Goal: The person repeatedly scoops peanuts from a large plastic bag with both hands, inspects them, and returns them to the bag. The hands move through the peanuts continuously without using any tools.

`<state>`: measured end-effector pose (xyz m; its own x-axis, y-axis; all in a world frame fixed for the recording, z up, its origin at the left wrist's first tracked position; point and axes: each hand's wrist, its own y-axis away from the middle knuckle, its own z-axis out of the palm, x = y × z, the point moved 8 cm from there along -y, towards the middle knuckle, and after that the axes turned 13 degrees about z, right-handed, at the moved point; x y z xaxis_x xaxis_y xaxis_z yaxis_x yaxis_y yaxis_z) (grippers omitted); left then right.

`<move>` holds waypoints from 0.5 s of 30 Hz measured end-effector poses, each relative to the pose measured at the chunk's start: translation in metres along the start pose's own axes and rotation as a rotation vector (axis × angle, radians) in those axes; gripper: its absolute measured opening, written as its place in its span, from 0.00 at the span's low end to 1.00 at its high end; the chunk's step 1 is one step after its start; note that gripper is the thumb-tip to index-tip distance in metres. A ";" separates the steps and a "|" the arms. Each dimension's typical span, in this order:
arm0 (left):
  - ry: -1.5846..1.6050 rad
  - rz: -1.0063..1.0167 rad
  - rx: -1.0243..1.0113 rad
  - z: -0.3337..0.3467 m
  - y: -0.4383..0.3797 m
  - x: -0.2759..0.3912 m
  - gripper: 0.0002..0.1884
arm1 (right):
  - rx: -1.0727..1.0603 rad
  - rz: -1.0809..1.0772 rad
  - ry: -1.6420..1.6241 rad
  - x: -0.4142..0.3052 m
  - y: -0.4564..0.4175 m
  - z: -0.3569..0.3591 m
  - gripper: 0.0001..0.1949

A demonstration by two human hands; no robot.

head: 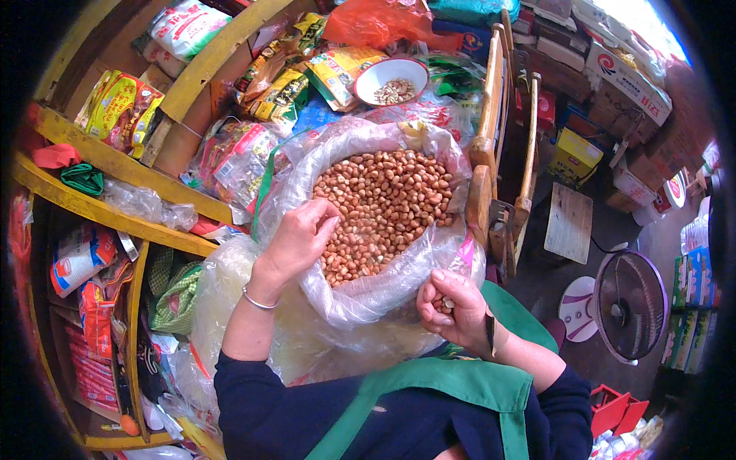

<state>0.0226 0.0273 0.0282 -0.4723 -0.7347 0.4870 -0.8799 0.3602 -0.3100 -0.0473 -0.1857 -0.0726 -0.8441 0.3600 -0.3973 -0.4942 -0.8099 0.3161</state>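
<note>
A clear plastic sack (368, 306) with a rolled-down rim stands before me, full of red-skinned peanuts (397, 190). Over its left side hangs my left hand (302, 233), thumb and fingers bent together near the nuts. Whether a nut sits between those fingertips is hidden. My right hand (454, 307) is curled at the sack's near right rim, palm up, around a few peanuts (444, 303). Beyond the sack, a white enamel bowl (368, 75) with a red rim contains some pale and broken nuts (395, 92).
Packaged goods (339, 66) crowd around the bowl. Yellow wooden shelving (132, 152) runs along my left. Right of the sack stand folded wooden chair frames (486, 115), a small wooden stool (568, 223) and a floor fan (629, 307). Stacked cartons (629, 80) line the far right.
</note>
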 end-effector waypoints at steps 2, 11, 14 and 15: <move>0.052 -0.022 0.003 0.004 0.003 -0.006 0.04 | -0.006 -0.010 0.009 -0.001 0.000 0.001 0.18; -0.062 0.190 -0.134 0.024 -0.002 0.013 0.06 | 0.016 -0.015 0.011 -0.001 0.000 0.001 0.18; -0.159 0.220 -0.174 0.031 -0.002 0.014 0.07 | 0.019 -0.019 0.017 -0.001 0.001 0.002 0.18; -0.194 0.222 -0.192 0.033 -0.002 0.014 0.08 | 0.020 -0.023 0.020 -0.001 0.001 0.002 0.18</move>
<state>0.0194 -0.0026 0.0090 -0.6510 -0.7149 0.2554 -0.7591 0.6118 -0.2225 -0.0470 -0.1860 -0.0703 -0.8282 0.3688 -0.4220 -0.5177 -0.7918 0.3240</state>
